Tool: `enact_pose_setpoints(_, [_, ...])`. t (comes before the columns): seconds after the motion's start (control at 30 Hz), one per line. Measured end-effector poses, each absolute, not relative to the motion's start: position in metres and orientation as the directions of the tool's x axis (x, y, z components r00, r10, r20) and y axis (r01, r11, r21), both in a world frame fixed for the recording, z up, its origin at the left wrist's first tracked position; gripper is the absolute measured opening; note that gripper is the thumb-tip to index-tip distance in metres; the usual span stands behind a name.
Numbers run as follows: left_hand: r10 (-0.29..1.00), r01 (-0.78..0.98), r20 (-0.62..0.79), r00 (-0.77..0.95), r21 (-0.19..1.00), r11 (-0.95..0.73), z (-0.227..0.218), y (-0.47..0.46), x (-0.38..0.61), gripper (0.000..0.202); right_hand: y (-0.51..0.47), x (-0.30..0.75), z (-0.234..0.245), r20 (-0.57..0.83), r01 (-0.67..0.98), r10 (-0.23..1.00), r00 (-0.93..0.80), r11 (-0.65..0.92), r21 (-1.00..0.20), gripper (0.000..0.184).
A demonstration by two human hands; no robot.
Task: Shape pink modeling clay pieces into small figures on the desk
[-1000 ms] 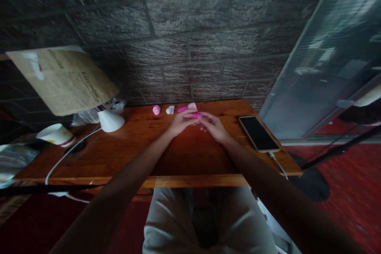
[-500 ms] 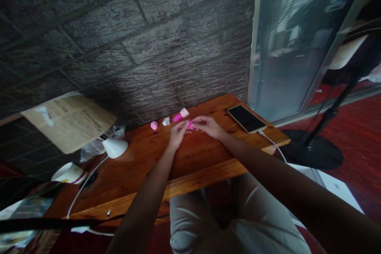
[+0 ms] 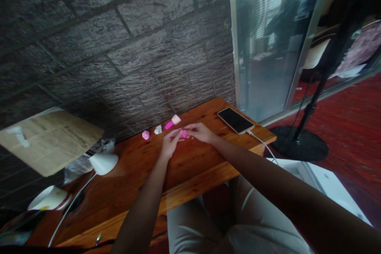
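Observation:
Between the fingertips of both hands is a small, bright pink lump of modelling clay (image 3: 184, 134). My left hand (image 3: 169, 143) pinches it from the left, its fingers bent. From the right, the thumb and fingers of my right hand (image 3: 201, 132) press on the same lump. Fingers partly hide its shape. Just beyond my hands, on the wooden table (image 3: 199, 162), lie a light pink ball (image 3: 145, 135) and a crumpled-looking white lump (image 3: 158, 129). Close to them a magenta strip (image 3: 169, 125) touches a pale pink block (image 3: 176, 119).
A phone (image 3: 235, 120) with a white cable lies at the table's right end. At left stand a lamp with a white base (image 3: 104, 163) and paper shade (image 3: 53, 139), and a tipped paper cup (image 3: 49, 198). A brick-patterned wall (image 3: 154, 47) borders the back edge.
The whole view has shifted, so the table and wall sit further left. Both hands stay together on the pink clay, with slightly altered finger positions. The other pieces lie where they were.

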State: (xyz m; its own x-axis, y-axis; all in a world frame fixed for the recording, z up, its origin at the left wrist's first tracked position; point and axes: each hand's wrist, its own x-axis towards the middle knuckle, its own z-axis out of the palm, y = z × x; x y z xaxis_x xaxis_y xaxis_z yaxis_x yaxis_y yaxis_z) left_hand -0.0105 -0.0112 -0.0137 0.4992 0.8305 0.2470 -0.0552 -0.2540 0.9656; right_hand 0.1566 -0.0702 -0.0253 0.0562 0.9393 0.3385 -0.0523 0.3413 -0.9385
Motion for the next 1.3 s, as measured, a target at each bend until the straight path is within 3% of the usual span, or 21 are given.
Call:
enact_pose_setpoints(0.3, [0.817,-0.018,0.261,0.515,0.956,-0.294,-0.015,-0.01,-0.01,0.055,-0.068,0.155,-0.028,0.355,0.045,0.933,0.058,0.352,-0.935,0.023])
enact_pose_setpoints(0.93, [0.799,0.006,0.23,0.555,0.96,-0.281,-0.011,-0.015,-0.011,0.053,-0.076,0.154,-0.019,0.4,0.422,0.912,0.093,0.328,-0.845,0.031])
enact_pose_setpoints(1.07, [0.803,0.009,0.232,0.549,0.959,-0.284,-0.01,-0.015,-0.011,0.054,-0.078,0.15,-0.016,0.393,0.528,0.906,0.156,0.26,-0.808,0.032])
enact_pose_setpoints(1.17, [0.813,0.003,0.244,0.529,0.957,-0.29,-0.011,-0.014,-0.012,0.054,-0.087,0.154,-0.011,0.42,0.612,0.852,0.312,0.158,-0.775,0.034])
enact_pose_setpoints(1.3, [0.818,-0.002,0.25,0.518,0.957,-0.291,-0.011,-0.013,-0.013,0.054,-0.103,0.172,-0.007,0.497,0.769,0.707,0.504,-0.106,-0.63,0.053])
